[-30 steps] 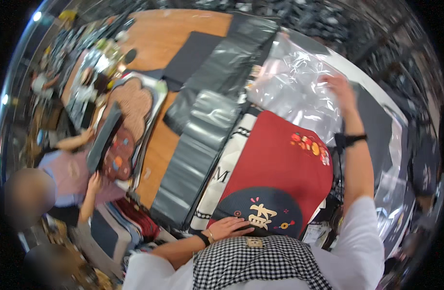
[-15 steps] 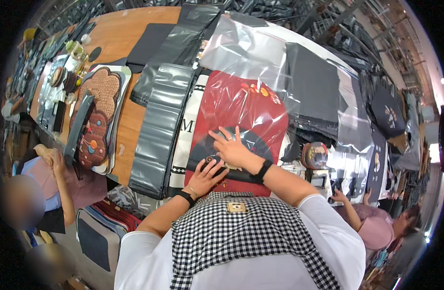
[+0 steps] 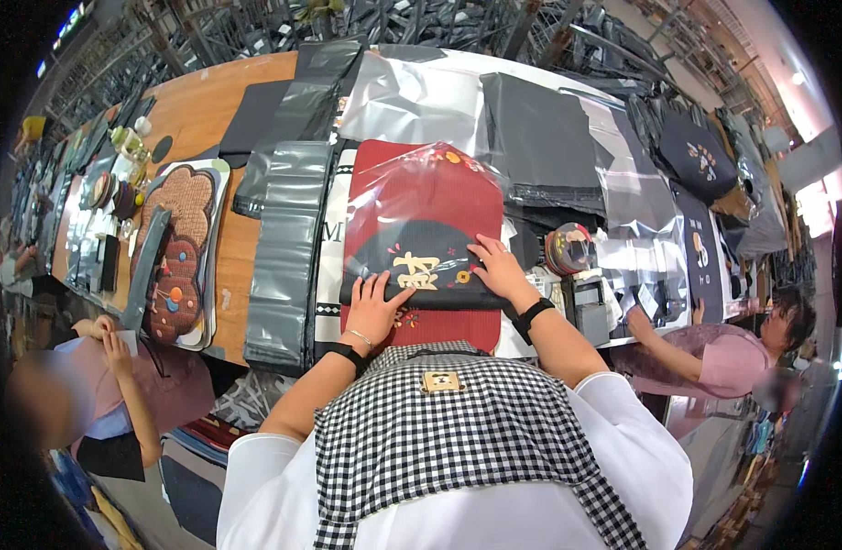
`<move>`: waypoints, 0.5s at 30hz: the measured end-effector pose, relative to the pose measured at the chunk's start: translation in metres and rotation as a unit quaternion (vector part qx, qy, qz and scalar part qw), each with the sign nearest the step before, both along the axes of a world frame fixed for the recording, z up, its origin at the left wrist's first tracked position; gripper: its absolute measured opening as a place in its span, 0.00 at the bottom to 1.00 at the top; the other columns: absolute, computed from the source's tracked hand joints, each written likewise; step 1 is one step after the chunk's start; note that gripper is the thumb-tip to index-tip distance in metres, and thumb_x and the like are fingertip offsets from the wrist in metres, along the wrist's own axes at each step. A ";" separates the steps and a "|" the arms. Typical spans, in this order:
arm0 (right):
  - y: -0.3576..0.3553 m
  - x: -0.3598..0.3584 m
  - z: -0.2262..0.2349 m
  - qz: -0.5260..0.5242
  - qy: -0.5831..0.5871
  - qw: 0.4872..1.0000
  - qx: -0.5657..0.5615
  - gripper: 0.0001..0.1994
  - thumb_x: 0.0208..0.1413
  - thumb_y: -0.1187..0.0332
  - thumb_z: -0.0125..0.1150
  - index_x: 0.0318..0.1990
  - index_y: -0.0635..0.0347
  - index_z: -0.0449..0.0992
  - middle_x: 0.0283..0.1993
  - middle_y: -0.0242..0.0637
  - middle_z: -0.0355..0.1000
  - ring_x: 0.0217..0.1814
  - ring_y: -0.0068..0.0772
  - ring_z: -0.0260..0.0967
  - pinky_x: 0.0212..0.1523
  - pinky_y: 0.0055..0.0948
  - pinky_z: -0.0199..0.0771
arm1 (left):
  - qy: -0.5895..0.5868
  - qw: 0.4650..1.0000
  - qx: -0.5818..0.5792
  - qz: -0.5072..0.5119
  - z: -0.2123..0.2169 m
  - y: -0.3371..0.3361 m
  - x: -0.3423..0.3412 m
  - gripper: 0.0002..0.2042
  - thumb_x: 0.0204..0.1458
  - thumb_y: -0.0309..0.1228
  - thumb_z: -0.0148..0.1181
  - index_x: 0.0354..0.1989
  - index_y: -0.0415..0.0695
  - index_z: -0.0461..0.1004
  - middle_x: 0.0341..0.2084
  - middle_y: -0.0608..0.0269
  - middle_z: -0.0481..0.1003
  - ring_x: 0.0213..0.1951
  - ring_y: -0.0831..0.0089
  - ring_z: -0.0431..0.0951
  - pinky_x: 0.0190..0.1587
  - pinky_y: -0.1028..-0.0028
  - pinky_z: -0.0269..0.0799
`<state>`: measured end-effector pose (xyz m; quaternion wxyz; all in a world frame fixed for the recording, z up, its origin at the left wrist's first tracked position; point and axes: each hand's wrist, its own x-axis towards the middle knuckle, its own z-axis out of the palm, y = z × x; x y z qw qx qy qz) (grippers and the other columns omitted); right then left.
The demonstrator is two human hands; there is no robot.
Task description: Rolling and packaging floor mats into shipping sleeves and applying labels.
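Observation:
A red and black mat [image 3: 426, 215] with small flower prints lies on the table in front of me, its far part covered by a clear plastic bag [image 3: 439, 188]. My left hand [image 3: 375, 307] presses flat on the mat's near left part, fingers spread. My right hand [image 3: 496, 266] rests flat on the folded black section at the near right. Neither hand grips anything. Both wrists wear dark bands.
A stack of grey plastic mailers [image 3: 284, 247] lies to the left of the mat, with dark bags [image 3: 540, 137] at the right. Brown flower-shaped mats [image 3: 178, 247] lie further left. One person [image 3: 119, 385] sits at my left, another [image 3: 714, 353] at my right. A tape roll [image 3: 569, 247] is near my right hand.
My right hand came back from the far plastic bag to the mat's near part. Both hands now press side by side on the folded black section, and the clear bag covers more of the mat.

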<state>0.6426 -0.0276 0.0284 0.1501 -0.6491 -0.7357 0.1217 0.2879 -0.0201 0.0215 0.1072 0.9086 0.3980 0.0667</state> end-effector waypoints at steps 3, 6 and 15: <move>-0.004 -0.002 0.001 -0.003 0.027 0.999 -0.026 0.24 0.56 0.66 0.71 0.61 0.54 0.79 0.73 0.48 0.67 0.76 0.57 0.62 0.72 0.53 0.67 | 0.007 1.000 -0.002 0.004 -0.002 -0.005 0.001 0.32 0.63 0.33 0.60 0.75 0.76 0.67 0.72 0.44 0.64 0.73 0.45 0.61 0.76 0.38 0.47; -0.021 -0.031 0.006 -0.013 -0.073 0.997 0.026 0.23 0.61 0.63 0.67 0.63 0.57 0.79 0.75 0.50 0.65 0.79 0.57 0.59 0.77 0.61 0.59 | 0.026 0.999 0.041 0.024 -0.011 -0.009 -0.003 0.34 0.61 0.38 0.65 0.76 0.80 0.64 0.69 0.45 0.65 0.71 0.45 0.64 0.76 0.37 0.47; -0.060 -0.073 -0.015 0.080 -0.009 0.994 -0.071 0.44 0.71 0.39 0.52 0.82 0.61 0.50 0.88 0.53 0.38 0.91 0.53 0.29 0.83 0.67 0.29 | -0.005 0.997 0.048 0.065 0.004 0.019 0.016 0.37 0.63 0.54 0.61 0.80 0.61 0.59 0.69 0.46 0.63 0.74 0.37 0.56 0.76 0.31 0.37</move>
